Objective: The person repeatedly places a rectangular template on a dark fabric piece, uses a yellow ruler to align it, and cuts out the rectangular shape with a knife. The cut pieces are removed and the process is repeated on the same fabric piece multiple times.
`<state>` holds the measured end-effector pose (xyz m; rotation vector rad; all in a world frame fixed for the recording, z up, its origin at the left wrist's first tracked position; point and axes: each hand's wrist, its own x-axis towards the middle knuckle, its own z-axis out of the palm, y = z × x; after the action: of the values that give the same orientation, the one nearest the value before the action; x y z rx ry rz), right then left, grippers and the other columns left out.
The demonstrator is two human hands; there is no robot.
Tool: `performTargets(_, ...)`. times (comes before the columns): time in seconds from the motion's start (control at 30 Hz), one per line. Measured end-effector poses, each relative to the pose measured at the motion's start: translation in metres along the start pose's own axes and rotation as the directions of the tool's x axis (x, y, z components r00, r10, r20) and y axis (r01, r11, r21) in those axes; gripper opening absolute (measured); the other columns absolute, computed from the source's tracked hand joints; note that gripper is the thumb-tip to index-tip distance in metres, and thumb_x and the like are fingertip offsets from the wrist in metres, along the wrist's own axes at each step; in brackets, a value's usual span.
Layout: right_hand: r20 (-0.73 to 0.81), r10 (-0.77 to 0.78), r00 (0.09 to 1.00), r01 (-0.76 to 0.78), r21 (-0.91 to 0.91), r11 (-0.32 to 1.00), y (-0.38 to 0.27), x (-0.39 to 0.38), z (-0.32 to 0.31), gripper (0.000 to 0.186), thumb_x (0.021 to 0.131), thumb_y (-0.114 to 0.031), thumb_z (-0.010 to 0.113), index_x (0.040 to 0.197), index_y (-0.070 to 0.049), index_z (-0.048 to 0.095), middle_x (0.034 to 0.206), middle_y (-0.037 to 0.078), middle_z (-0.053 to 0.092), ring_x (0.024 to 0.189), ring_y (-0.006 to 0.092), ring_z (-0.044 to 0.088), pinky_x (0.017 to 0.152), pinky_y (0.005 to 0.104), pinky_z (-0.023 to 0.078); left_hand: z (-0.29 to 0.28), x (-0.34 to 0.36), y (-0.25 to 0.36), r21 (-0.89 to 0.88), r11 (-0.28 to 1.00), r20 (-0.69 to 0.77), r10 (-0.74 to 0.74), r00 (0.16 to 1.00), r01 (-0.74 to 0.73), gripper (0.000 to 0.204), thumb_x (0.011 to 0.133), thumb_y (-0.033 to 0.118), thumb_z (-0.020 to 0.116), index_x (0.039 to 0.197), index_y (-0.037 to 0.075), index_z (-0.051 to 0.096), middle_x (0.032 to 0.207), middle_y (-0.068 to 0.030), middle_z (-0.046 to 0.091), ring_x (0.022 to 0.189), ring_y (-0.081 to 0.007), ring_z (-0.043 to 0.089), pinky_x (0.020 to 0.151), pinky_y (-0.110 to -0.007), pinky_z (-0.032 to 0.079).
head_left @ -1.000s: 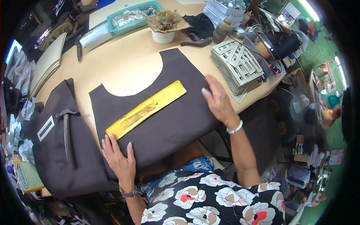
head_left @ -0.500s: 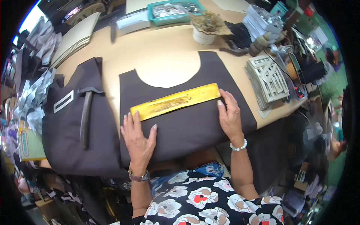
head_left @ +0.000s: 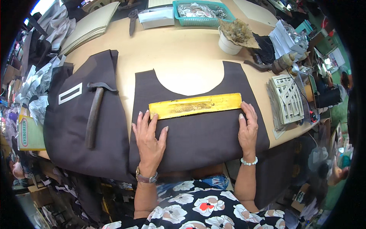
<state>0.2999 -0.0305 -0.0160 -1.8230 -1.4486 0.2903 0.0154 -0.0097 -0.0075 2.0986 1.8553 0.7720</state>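
Note:
A dark brown cloth piece (head_left: 198, 141) with a curved cutout lies on the table (head_left: 167, 45). On it, below the cutout, lies a long yellow bar (head_left: 194, 103) with brownish smudges. My left hand (head_left: 150, 141) is open, fingers spread on the cloth, with a fingertip at the bar's left end. My right hand (head_left: 248, 129) is open too, fingertips at the bar's right end and thumb apart. To the left, another folded brown piece (head_left: 84, 149) carries a hammer (head_left: 93, 118) and a narrow white rectangular frame (head_left: 69, 93).
At the back are pale sheets (head_left: 87, 26), a white box (head_left: 156, 17), a teal basket (head_left: 202, 22) and a white pot (head_left: 228, 44) under crumpled brown paper. Stacked cut-out templates (head_left: 284, 103) lie at right, pale scraps (head_left: 38, 87) at left. A person (head_left: 335, 171) is at the far right.
My right hand has come from beside the cloth's right part to the bar's right end. The bar lies more parallel to the cutout. The whole view has turned.

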Motion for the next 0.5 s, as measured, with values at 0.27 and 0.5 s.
performTargets(0.27, 0.058, -0.018, 0.998, 0.025, -0.113, 0.993, -0.0052, 0.0000, -0.0001, 0.033, 0.091, -0.013, 0.053, 0.122, -0.003, 0.059, 0.135, 0.013, 0.051, 0.131, 0.0342, 0.037, 0.111, 0.0451, 0.023, 0.0000, -0.0022, -0.0003, 0.002, 1.000, 0.017, -0.006, 1.000, 0.006, 0.045, 0.082, 0.017, 0.067, 0.124, 0.001, 0.057, 0.138, -0.0192, 0.045, 0.134, -0.0392, 0.033, 0.108, -0.059, 0.021)
performTargets(0.5, 0.063, -0.008, 0.998, 0.018, -0.167, 0.986, -0.0065, -0.0008, 0.0001, 0.035, 0.092, -0.016, 0.053, 0.124, -0.003, 0.058, 0.137, 0.012, 0.050, 0.132, 0.0341, 0.036, 0.112, 0.0456, 0.022, 0.0030, -0.0012, -0.0004, 0.037, 0.999, 0.025, 0.009, 1.000, -0.010, 0.047, 0.083, 0.016, 0.066, 0.126, 0.001, 0.055, 0.140, -0.0199, 0.043, 0.134, -0.0404, 0.032, 0.108, -0.060, 0.021)
